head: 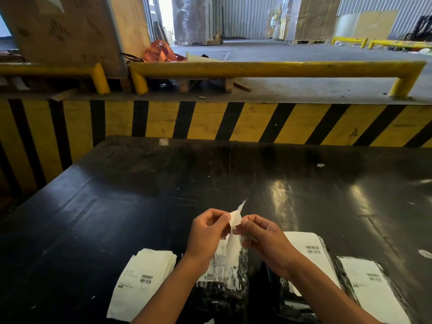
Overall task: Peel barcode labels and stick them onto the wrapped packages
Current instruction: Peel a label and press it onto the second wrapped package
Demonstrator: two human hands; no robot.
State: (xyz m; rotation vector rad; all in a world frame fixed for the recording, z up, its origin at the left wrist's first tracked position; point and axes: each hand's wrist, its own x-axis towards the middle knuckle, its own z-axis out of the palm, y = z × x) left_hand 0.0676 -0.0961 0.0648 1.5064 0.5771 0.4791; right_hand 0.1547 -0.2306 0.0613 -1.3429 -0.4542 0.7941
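Lying across the near half of the view: dark glossy surface [140,195], scuffed, carrying everything below. Backing it: yellow-and-black striped wall [210,120], yellow rail [268,69] running above.

Resting at near right: two wrapped packages [311,253] [369,286], dark film, each bearing a white barcode label, lying side by side and just apart. Sitting at near centre, under the hands: a third package [224,291], part-covered in white paper.

Lying at near left: label stack [142,279], top sheet showing barcodes.

Hovering above the centre package: left hand [207,232] and right hand [264,237], fingers curled, both pinching one label [235,220] at its upper part, thumbs nearly meeting. Label standing upright, tip pointing away, lower end trailing down between the hands. Cannot tell whether backing is separating.
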